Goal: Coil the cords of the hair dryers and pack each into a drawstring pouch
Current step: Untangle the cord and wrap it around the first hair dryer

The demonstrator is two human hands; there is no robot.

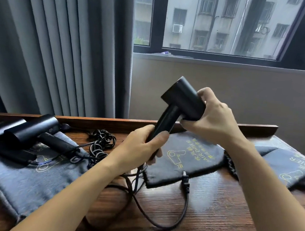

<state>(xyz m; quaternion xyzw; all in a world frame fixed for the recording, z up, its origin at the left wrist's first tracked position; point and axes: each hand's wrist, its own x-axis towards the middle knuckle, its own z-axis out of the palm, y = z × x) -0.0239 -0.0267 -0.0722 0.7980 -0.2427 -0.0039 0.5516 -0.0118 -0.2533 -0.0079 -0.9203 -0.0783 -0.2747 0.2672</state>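
Observation:
I hold a black hair dryer up above the wooden table. My left hand grips its handle near the bottom, and my right hand grips the barrel head. Its cord hangs from the handle and loops loosely over the table, with the plug lying at the edge of a grey drawstring pouch printed with a yellow dryer logo. Two more black hair dryers lie on a second pouch at the left, beside a tangled cord.
A third printed pouch lies at the right edge of the table. A raised wooden rim runs along the table's back. Grey curtains hang behind on the left, next to a window.

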